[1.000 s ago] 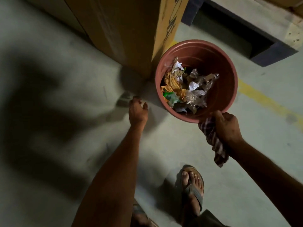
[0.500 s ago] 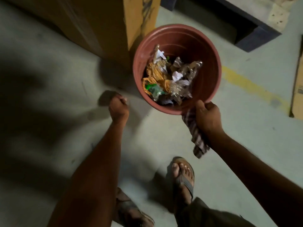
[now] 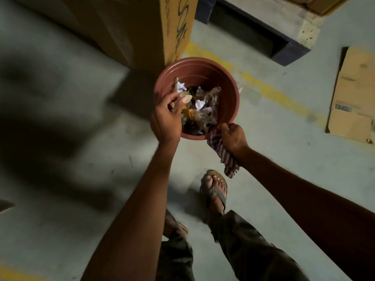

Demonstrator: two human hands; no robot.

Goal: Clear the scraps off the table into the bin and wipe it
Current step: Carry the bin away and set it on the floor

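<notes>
Two grips: right hand (image 3: 233, 138) holds scrap-filled bin (image 3: 228, 98) and cloth (image 3: 227, 159), left hand (image 3: 166, 118) pinches scrap (image 3: 185, 99).

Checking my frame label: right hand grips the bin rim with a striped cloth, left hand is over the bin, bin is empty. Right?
The bin is not empty: the head view shows paper and clear plastic scraps in it. The rest holds: right hand grips the rim with the striped cloth, left hand is over the bin.
</notes>
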